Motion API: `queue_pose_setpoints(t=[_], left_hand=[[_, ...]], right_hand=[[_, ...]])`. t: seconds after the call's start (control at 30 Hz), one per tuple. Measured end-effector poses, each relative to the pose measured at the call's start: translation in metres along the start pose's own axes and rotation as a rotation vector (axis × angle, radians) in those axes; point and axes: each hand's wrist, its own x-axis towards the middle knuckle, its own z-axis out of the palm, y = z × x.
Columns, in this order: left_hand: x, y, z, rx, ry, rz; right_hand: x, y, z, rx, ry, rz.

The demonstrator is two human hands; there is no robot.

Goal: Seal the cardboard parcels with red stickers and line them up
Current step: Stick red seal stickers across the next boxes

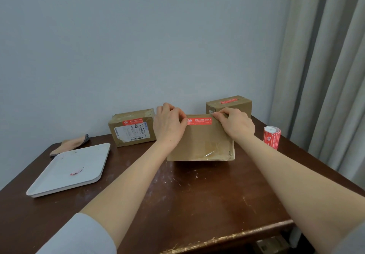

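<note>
in the middle of the frame we see a cardboard box [199, 143] standing on a dark wooden table [197, 194], its broad face tilted toward the camera and clear tape wrinkled near its lower edge. a red sticker [199, 121] lies flat along the top edge of that face.

the left hand [168, 124] is at the sticker's left end. its fingers are curled over the box's top edge and the thumb is pinched against the sticker. the right hand [235, 124] is at the sticker's right end, and its thumb and forefinger are closed on that tip. both hands grip the sticker where it meets the box.

left of centre, near the wall, a second box [132, 129] carries a white shipping label and its own red strip [132, 122] on the face toward us. it sits just beside the left hand. right of centre and further back, a third box [229, 105] stands behind the right hand, with a red seal [228, 101] across its top flaps.

at the right edge of the table a roll of red stickers [272, 137] stands upright, well apart from the boxes. in the lower left a white tray [59, 178] holds a small pink scrap [76, 172]. a folded cloth [69, 145] lies just behind the tray. a pale curtain [325, 75] hangs down the right side of the frame.
</note>
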Motion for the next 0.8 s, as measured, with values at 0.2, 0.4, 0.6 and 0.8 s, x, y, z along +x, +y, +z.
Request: queue_pose_setpoints(t=[0.2, 0.4, 0.6, 0.8], left_hand=[[-0.0022, 0.0024, 0.0001, -0.23, -0.085, -0.111], [-0.0019, -0.0006, -0.0026, -0.305, -0.118, -0.137], [0.0003, 0.0042, -0.0028, -0.241, -0.138, -0.139], [0.0038, 0.0011, -0.0011, -0.104, -0.1, -0.064]], right_hand=[[-0.0006, 0.0003, -0.0002, -0.006, -0.005, 0.005], [-0.0007, -0.0006, -0.0002, -0.007, -0.007, 0.002], [-0.0005, -0.0003, 0.0, -0.003, -0.009, -0.004], [-0.0013, 0.0009, -0.0016, -0.011, -0.006, -0.012]])
